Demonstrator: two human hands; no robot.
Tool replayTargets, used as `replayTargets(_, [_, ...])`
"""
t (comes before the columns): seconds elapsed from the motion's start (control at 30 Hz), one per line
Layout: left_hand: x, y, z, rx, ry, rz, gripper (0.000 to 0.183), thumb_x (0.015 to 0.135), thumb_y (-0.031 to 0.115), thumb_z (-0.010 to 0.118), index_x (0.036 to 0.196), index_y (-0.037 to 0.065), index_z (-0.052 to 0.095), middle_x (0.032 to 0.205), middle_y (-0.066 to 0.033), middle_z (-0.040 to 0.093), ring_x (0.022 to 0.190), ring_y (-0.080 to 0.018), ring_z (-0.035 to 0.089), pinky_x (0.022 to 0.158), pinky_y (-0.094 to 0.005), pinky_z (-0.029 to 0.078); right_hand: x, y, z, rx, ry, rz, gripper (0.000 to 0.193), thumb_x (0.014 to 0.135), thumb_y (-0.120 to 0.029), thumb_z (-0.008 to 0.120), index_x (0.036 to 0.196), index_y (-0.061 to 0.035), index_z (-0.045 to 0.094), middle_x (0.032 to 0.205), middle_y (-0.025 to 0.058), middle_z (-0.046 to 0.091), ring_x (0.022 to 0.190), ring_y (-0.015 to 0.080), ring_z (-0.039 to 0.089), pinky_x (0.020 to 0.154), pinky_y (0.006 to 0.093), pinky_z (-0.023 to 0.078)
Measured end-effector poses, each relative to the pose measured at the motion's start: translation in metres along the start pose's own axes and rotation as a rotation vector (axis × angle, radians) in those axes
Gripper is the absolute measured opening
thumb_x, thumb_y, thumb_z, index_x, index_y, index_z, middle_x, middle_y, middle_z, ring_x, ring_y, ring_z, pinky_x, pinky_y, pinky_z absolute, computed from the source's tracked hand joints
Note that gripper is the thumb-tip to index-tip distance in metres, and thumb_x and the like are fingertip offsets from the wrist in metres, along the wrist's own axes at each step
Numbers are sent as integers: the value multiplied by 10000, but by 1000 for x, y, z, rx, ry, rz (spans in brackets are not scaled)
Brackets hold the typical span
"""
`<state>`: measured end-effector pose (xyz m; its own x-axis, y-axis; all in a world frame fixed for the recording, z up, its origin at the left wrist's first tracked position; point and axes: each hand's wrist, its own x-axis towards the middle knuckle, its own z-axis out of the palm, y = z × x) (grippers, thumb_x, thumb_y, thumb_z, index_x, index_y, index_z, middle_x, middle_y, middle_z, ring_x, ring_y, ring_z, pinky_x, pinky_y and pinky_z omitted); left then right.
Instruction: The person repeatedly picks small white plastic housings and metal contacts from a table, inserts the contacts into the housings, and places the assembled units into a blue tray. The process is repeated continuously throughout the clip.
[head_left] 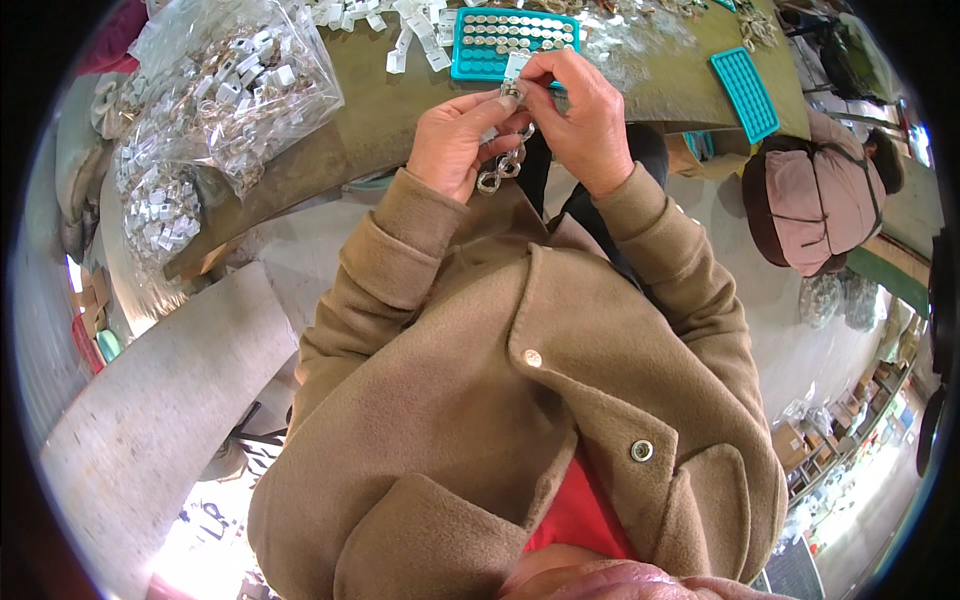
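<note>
Held up between the person's hands, over the near edge of the olive-brown tabletop [362, 98], is a shiny silver chain of chunky, rounded links [490, 182]. From where I stand it catches the light; its lower end hangs loose beneath the fingers in a small curl, the links open in the middle like rings. Just above the fingertips a small, flat, whitish rectangular tag [517, 65] sticks up, though how it meets the chain is hidden.

The left hand [450, 142] comes in from the side, thumb laid along the top and fingers curled underneath, gripping the chain near its upper end. The right hand [582, 118] arches over from the other side, knuckles raised and wrist bent, its thumb and forefinger narrowed to a pinch at that same upper end; I can't tell exactly which bit they have. Both forearms, in thick brown woollen sleeves [395, 245], angle inward so the hands meet.

Right behind them sits a teal plastic tray [482, 68] with rows of small, rounded silvery pieces. Loose whitish rectangular tags [425, 35] lie beside it, and a bulging clear plastic bag [300, 60] of small pieces rests farther left.
</note>
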<state>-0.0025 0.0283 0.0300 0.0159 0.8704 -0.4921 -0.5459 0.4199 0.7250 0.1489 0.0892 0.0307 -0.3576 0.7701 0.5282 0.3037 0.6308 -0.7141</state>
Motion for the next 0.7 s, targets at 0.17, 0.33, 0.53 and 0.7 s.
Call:
replayTargets(0.17, [-3,-4,1,41,-3,63,226,902,143,685,1066,-12,686,943,-64,700,839,-122,673,689,-213,545,-8,0,5,-229,16,-193,136,783,3,645,879,-76,590,807,70,595,781,289,576,723,379,461])
replayTargets(0.33, [-4,-11,4,39,31,142,256,893,114,687,1107,-26,679,981,-78,705,845,-123,676,691,-216,545,-9,0,2,-213,-28,-213,147,771,1,647,884,-73,588,814,67,600,781,296,570,730,384,455])
replayTargets(0.53, [-8,-12,8,159,60,251,287,904,96,670,1161,-31,659,1010,-86,705,860,-119,678,667,-216,555,-2,-1,-6,119,-91,124,179,784,12,683,915,-50,578,818,60,592,731,214,586,690,314,486])
replayTargets(0.7, [-12,-5,6,162,40,291,291,900,109,672,1157,-28,664,979,-83,708,836,-110,673,652,-227,552,4,2,-9,543,-134,503,270,817,-37,743,1025,-18,571,850,14,575,780,90,564,687,250,494])
